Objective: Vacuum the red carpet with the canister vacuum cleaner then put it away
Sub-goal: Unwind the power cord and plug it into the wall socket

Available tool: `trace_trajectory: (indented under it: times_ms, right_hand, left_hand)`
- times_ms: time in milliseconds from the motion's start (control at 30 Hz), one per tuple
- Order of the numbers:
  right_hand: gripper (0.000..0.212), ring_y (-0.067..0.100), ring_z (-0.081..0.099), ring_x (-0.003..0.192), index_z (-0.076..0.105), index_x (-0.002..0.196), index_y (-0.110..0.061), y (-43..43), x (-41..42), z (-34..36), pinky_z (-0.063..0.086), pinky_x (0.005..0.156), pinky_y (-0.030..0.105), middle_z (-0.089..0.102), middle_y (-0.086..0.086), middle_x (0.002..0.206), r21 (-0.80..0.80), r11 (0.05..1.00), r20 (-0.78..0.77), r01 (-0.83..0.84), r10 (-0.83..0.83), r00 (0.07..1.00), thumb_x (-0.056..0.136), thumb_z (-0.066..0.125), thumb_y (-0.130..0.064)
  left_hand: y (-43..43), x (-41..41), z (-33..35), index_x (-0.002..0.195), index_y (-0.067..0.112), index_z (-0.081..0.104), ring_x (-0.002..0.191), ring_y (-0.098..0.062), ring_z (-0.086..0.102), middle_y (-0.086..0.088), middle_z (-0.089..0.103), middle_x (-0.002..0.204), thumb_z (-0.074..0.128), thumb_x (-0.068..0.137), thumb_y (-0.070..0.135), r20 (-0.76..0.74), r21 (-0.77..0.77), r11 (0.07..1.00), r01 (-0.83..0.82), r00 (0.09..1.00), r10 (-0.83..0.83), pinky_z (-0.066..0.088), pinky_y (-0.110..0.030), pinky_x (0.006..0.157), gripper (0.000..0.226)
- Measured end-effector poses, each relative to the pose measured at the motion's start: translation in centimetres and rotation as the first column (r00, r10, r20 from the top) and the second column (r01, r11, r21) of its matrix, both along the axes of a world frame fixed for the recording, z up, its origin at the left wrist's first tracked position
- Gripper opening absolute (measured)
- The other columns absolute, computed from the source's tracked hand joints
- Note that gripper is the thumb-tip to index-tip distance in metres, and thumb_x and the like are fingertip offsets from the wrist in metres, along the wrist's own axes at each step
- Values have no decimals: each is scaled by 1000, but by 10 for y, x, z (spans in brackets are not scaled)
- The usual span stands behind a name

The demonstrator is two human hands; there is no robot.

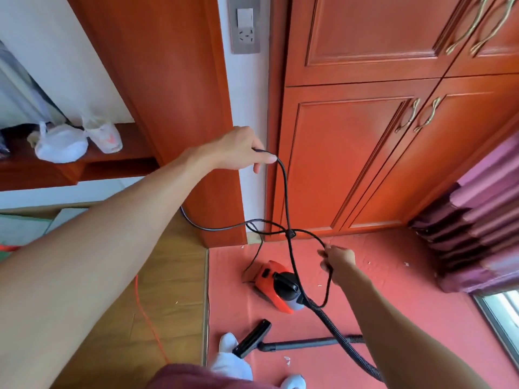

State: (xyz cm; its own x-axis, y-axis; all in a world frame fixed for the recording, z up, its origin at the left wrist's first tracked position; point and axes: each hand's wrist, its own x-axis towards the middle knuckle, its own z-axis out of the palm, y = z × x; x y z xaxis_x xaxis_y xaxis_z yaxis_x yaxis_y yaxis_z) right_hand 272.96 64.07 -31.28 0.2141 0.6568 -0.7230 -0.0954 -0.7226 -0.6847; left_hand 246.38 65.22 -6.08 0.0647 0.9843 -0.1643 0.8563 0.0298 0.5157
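Nearest, by the person's socked feet (230,357), the floor nozzle (252,338) and wand (303,343) lie flat on the red carpet (393,290), unheld. The hose (337,332) runs from them to the canister vacuum cleaner (276,287), which sits on the carpet further out. Above it the right hand (338,261) curls its fingers round a loop of the black power cord (285,186). Higher, the left hand (241,148) pinches the cord's upper end; I cannot tell whether it hides a plug. Beyond, the wall socket (246,35) has nothing plugged in. White scraps (406,264) dot the carpet, so vacuuming looks not yet done, and putting away remains too.
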Motion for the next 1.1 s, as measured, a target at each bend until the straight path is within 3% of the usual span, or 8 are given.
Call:
trace_trajectory:
  times_ms: [233, 433, 567, 667, 867, 933, 1000, 1100]
  right_hand:
    - [18, 12, 48, 55, 72, 99, -15, 5, 15, 37, 41, 52, 25, 63, 1, 68, 310, 934, 167, -175, 127, 978, 90, 58, -6]
    - [20, 29, 57, 82, 70, 91, -8, 12, 2, 50, 41, 72, 30, 59, 13, 86, 70, 896, 465, -438, 359, 809, 87, 52, -14]
    - [20, 26, 55, 60, 70, 67, -10, 13, -26, 87, 48, 63, 32, 64, 8, 64, 188, 908, 344, -374, 296, 891, 79, 55, -14]
    - [32, 22, 56, 50, 74, 72, -4, 14, -44, 115, 48, 54, 28, 67, 8, 62, 272, 919, 201, -285, 235, 951, 84, 48, -18]
    - [26, 27, 52, 80, 67, 97, -2, 18, -78, 149, 51, 75, 37, 59, 10, 88, 208, 891, 381, -403, 305, 873, 88, 54, -22]
    - [32, 34, 54, 97, 56, 113, -2, 10, -93, 152, 51, 89, 48, 54, 16, 111, 68, 909, 267, -412, 381, 885, 89, 57, -23]
    - [46, 47, 55, 111, 39, 130, -1, 0, -112, 149, 54, 87, 54, 42, 26, 132, -1, 954, -144, -300, 297, 944, 93, 57, -20]
    - [45, 47, 61, 106, 26, 131, 9, -9, -135, 144, 56, 91, 42, 45, 40, 123, -111, 991, -722, 68, -127, 680, 100, 47, -16]
  left_hand:
    - [-12, 32, 45, 73, 16, 78, 44, -9, 27, 9, 31, 44, 66, 92, 49, 45, -79, 989, 126, 991, -123, 25, -15, 43, 40]
    - [-24, 37, 70, 81, 10, 79, 48, -15, 25, -3, 31, 54, 66, 92, 47, 190, -25, 995, 99, 977, -93, 23, -21, 44, 41]
    - [-22, 23, 72, 84, 7, 78, 50, -16, 24, -4, 30, 56, 66, 94, 46, 274, 3, 1000, 18, 962, -18, 22, -24, 45, 43]
    - [-19, 13, 66, 86, 3, 76, 47, -14, 21, -1, 28, 56, 63, 96, 44, 388, 20, 999, -48, 921, 36, 20, -23, 44, 44]
    - [-34, -13, 41, 94, 2, 76, 47, -13, 21, -1, 27, 57, 62, 99, 37, 475, 33, 999, 3, 880, -18, 20, -22, 44, 38]
    - [-43, -26, 36, 97, 3, 76, 47, -12, 22, -1, 27, 58, 61, 99, 36, 492, 33, 999, 31, 869, -43, 22, -21, 43, 37]
    - [-51, -42, 30, 98, 3, 77, 46, -12, 22, 0, 26, 57, 62, 99, 35, 515, 31, 997, 66, 854, -72, 22, -21, 43, 35]
    - [-61, -70, 22, 97, 5, 78, 48, -13, 22, 2, 25, 55, 65, 98, 33, 528, -12, 988, 156, 840, -126, 24, -22, 44, 31]
